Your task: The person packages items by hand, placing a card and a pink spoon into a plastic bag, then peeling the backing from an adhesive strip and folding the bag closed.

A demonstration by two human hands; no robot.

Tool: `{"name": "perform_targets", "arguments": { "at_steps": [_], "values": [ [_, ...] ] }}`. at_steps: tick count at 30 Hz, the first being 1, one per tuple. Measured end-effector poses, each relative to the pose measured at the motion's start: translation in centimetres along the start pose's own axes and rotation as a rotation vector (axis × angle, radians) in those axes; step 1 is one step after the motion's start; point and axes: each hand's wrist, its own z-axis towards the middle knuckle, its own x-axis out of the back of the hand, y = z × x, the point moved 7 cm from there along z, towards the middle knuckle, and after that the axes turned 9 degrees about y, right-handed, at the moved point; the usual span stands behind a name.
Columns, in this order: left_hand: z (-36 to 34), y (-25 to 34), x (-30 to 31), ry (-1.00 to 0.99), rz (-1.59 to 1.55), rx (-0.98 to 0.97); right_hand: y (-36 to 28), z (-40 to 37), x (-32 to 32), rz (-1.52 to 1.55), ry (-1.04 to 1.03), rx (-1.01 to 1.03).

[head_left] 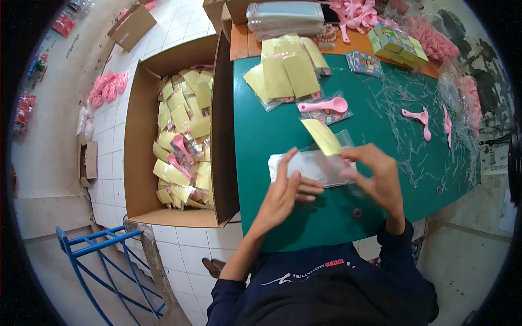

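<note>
In the head view my right hand (375, 174) pinches a pale yellow card (322, 136) between thumb and fingers, with a clear plastic bag (345, 138) right beside it. A bit of pink shows at the fingertips, mostly hidden by them. My left hand (283, 198) is open, its fingers spread at the near left edge of a stack of clear plastic bags (312, 167) on the green table. Just beyond the card, a pink measuring spoon (326, 105) lies on a bagged colourful card. Behind it is a pile of bagged yellow cards (288, 70).
Left of the table stands a cardboard box (133, 141) full of bagged yellow cards and pink spoons. Loose pink spoons (421, 120) and plastic strips (402, 146) lie at the right. Bundled card packs (397, 43) sit at the back; a blue metal frame (100, 249) stands lower left.
</note>
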Motion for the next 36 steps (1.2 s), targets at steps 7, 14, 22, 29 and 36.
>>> {"name": "perform_targets", "arguments": {
  "at_steps": [7,14,22,29,36],
  "values": [
    [-2.5,-4.0,-0.4,-0.038,0.035,0.124,-0.5,-3.5,-5.1,-0.082,-0.394,0.075],
    [-2.7,-3.6,-0.2,0.053,0.179,0.072,-0.6,-4.3,-7.3,0.028,-0.366,0.078],
    [-1.5,-3.3,0.2,0.177,0.210,-0.008,-2.4,-4.3,-7.4,0.017,-0.373,0.334],
    [-1.0,-2.6,-0.6,0.165,0.245,-0.008,-0.9,-2.5,-1.5,0.536,-0.747,0.314],
    [-1.3,-2.5,-1.5,0.001,0.058,0.107,0.8,-0.3,0.4,0.230,-0.514,0.122]
  ]
}}
